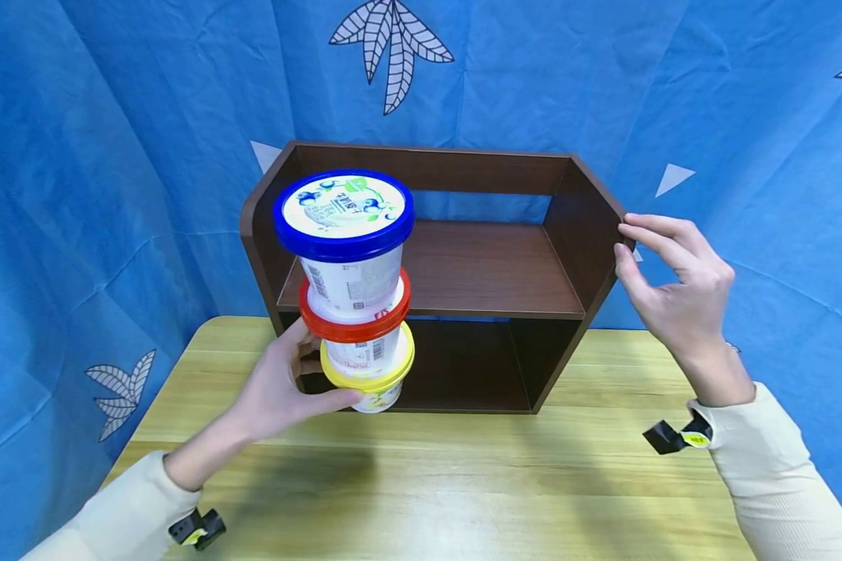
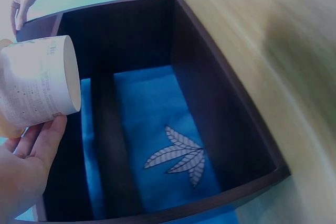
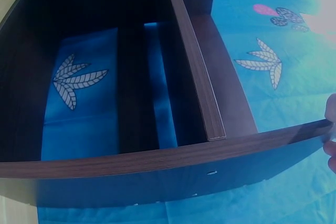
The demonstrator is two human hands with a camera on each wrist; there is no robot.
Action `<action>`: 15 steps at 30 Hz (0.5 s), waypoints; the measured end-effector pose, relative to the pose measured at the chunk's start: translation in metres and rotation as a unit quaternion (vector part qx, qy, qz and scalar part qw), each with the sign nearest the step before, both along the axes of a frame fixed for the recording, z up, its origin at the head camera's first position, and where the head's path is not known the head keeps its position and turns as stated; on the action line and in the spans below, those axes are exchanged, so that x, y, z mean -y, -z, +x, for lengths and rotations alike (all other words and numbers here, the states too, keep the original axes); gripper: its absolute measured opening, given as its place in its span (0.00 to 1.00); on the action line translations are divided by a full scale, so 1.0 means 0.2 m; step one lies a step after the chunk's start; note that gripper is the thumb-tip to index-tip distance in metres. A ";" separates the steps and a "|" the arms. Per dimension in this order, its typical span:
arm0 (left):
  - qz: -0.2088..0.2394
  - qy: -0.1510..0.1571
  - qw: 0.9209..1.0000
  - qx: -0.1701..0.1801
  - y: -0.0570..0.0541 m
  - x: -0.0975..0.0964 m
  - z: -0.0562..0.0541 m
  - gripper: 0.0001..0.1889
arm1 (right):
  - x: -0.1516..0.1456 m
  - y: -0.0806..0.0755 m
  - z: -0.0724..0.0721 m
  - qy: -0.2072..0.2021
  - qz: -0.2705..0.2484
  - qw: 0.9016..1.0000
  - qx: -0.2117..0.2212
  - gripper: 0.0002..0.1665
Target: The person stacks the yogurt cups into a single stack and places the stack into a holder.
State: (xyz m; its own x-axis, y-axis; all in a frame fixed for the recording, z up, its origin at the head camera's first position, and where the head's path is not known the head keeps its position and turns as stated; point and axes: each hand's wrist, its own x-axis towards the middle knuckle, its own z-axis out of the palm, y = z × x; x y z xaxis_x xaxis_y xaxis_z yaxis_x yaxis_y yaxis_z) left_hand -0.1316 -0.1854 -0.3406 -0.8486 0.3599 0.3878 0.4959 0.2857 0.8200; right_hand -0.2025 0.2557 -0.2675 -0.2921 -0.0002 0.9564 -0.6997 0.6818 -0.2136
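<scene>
Three white ice-cream tubs stand stacked in the head view: a blue-lidded tub (image 1: 344, 234) on top, a red-lidded tub (image 1: 354, 331) in the middle, a yellow-lidded tub (image 1: 380, 399) at the bottom. My left hand (image 1: 274, 393) grips the lowest one, thumb across its front, and carries the stack in front of the dark brown two-tier shelf (image 1: 487, 265). The left wrist view shows the bottom tub (image 2: 39, 80) side-on over my fingers (image 2: 42, 142). At the upper front edge of the shelf's right side panel, my right hand (image 1: 681, 280) pinches the board between thumb and fingers.
The shelf stands on a light wooden table (image 1: 449, 483), with a middle board, a lower bay and an open back. Blue cloth (image 1: 154, 156) printed with white leaves hangs behind and on the left. A small black camera (image 1: 673, 436) sits at each wrist.
</scene>
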 end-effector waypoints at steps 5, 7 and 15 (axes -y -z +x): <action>0.001 0.009 1.000 -0.010 -0.07 -0.01 -0.02 0.39 | 0.00 0.00 0.00 -0.002 0.000 1.000 0.000 0.12; 0.001 0.011 1.000 -0.012 -0.09 -0.01 -0.02 0.39 | 0.00 -0.01 0.00 -0.005 -0.002 1.000 -0.001 0.12; -0.009 0.002 1.000 -0.007 -0.17 -0.03 -0.04 0.36 | 0.01 -0.01 0.00 -0.010 -0.006 1.000 0.000 0.12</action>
State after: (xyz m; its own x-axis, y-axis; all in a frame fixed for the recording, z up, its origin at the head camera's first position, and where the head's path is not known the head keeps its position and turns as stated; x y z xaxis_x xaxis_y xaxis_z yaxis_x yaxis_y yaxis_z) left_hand -0.1401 -0.1801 -0.3072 -0.8419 0.3698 0.3930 0.5081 0.2978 0.8082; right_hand -0.2021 0.2544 -0.2653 -0.2929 0.0063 0.9561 -0.7131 0.6647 -0.2228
